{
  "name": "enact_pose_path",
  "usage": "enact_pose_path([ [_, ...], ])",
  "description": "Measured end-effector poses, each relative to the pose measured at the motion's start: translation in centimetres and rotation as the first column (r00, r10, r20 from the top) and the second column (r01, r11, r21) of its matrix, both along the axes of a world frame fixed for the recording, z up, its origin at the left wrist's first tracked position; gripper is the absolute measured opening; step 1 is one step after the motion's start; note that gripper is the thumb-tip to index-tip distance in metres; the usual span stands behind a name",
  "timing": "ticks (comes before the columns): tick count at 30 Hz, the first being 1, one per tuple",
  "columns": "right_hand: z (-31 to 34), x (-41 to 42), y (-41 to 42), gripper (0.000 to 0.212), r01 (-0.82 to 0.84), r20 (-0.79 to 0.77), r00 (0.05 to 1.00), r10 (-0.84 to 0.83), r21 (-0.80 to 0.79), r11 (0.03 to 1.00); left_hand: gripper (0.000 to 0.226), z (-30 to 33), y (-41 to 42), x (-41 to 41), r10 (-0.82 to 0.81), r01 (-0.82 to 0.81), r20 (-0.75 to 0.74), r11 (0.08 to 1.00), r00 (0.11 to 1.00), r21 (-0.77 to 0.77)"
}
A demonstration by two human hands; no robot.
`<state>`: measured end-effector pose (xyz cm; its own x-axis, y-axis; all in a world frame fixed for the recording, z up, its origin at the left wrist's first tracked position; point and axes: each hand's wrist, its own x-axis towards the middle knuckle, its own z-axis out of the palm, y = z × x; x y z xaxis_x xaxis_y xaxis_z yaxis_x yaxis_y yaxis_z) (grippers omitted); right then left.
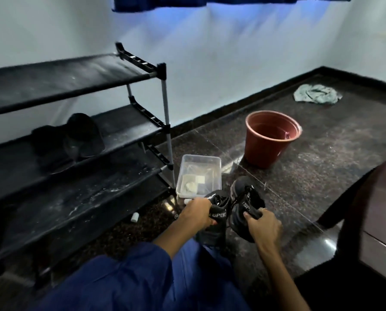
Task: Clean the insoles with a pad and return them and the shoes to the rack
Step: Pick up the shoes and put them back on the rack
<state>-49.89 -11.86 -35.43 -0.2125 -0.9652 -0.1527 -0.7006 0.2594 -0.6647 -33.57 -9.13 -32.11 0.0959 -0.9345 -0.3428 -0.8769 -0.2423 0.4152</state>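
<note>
I hold one black shoe [216, 212] in left hand [197, 213], other shoe [247, 205] in right hand [263, 227]. Clear tub [216, 162] just ahead of left grip, blocks straight reach. Rack [75, 140] left of grip: top and bottom shelves open, middle shelf partly taken by dark footwear [75, 138]. Rack post [168, 131] beside tub. Red bucket [268, 140] ahead-right, bare floor [311, 176] between. I see small white cylinder [134, 217] on floor left of grip.
</note>
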Motion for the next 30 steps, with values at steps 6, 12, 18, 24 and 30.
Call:
enact_pose_path([
  [6,3.6,0.5,1.4,0.027,-0.022,0.051,0.998,0.032,-0.178,0.984,0.035,3.5,3.3,1.4,0.051,-0.035,0.076,0.978,0.996,-0.208],
  [12,10.1,2.5,1.6,0.018,-0.028,0.161,0.980,0.112,-0.451,0.892,0.025,10.3,6.0,4.1,0.168,-0.062,0.188,0.881,0.968,-0.469],
  [18,17.4,5.9,1.7,0.016,-0.136,0.149,0.937,0.315,-0.676,0.725,0.026,17.8,8.1,7.9,0.375,-0.137,0.181,0.680,0.909,-0.720],
  [24,23.5,11.3,1.0,0.020,-0.254,0.097,0.867,0.489,-0.757,0.601,0.032,23.6,10.0,12.7,0.534,-0.127,0.220,0.538,0.817,-0.834],
  [30,27.6,19.0,-0.7,0.026,-0.414,0.032,0.757,0.653,-0.750,0.516,0.028,26.8,11.7,18.7,0.681,-0.211,0.270,0.535,0.680,-0.818],
])
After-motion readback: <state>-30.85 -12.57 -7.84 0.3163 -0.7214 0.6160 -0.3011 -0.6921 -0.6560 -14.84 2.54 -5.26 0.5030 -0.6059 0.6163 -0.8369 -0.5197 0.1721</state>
